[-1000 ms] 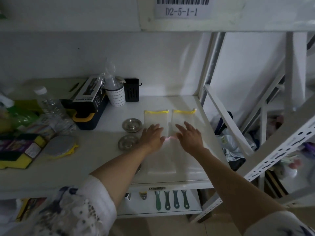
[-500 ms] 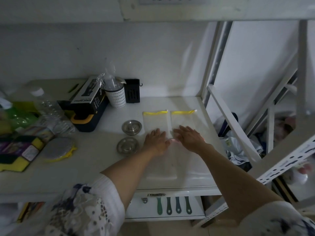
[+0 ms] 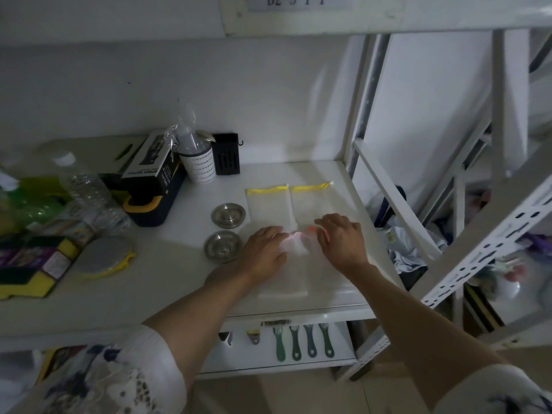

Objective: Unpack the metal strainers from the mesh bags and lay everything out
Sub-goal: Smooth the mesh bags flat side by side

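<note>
My left hand (image 3: 264, 252) lies flat and released on the near end of the left mesh bag (image 3: 268, 204). My right hand (image 3: 340, 239) rests loosely curled, grasping nothing, on the right mesh bag (image 3: 310, 201). Both bags lie flat side by side on the white shelf (image 3: 179, 264). Two metal strainers (image 3: 228, 215) sit just left of my left hand.

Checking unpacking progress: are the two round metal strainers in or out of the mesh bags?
Out. Both round metal strainers sit bare on the white shelf, left of the flat yellow-trimmed mesh bags.
</note>
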